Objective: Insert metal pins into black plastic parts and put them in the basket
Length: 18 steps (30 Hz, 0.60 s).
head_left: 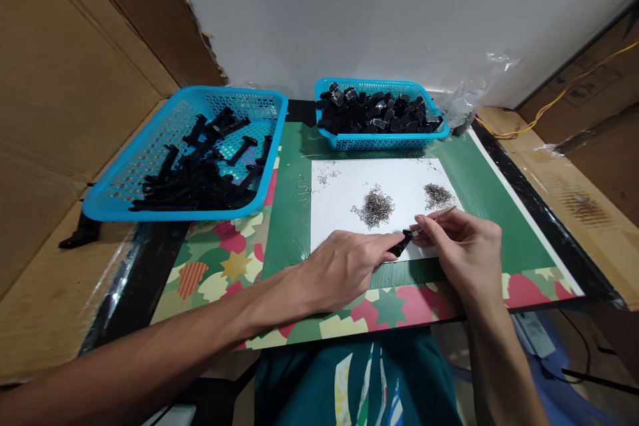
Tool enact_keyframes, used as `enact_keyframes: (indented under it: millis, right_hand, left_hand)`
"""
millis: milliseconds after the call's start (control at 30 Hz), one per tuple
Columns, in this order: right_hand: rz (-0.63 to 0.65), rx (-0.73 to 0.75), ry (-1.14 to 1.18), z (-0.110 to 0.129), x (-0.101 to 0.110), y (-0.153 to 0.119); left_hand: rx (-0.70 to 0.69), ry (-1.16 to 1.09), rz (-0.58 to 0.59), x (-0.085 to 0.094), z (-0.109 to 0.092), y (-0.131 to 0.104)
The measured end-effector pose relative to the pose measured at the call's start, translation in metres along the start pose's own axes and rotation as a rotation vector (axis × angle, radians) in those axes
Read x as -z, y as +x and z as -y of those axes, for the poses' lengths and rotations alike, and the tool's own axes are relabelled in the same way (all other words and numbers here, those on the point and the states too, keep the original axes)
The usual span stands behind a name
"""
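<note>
My left hand (344, 266) rests on the near edge of the white sheet (334, 206), its fingers closed on a small black plastic part (399, 246). Just right of it, my right hand (466, 246) pinches a slim metal tool like tweezers (444, 213). The tool's tip is close to the end of the black part; I cannot tell if they touch. Beyond my hands lies a pile of tiny metal springs or clips (377, 206), too small to tell which. A smaller pile of similar metal pieces (437, 196) sits right of it.
A blue basket (184, 215) at the left holds long black parts (204, 176). Another blue basket (384, 141) at the back holds short black pieces (379, 110). Loose metal bits (327, 174) lie at the sheet's far left. Cardboard walls (74, 46) flank the table, with a plastic bag (466, 103) behind.
</note>
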State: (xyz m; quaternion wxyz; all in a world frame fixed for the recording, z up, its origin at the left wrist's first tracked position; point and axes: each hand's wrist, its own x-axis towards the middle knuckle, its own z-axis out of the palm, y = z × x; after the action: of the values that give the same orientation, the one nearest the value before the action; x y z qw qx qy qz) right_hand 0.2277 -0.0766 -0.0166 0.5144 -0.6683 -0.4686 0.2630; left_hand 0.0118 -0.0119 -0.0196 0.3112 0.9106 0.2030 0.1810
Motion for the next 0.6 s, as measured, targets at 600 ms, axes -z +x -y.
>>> enact_keyframes:
  millis: [600]
  right_hand:
    - [0.129,-0.121,0.377,-0.018,0.005,-0.004]
  left_hand:
    - [0.117,-0.042,-0.258,0.055,-0.008,0.012]
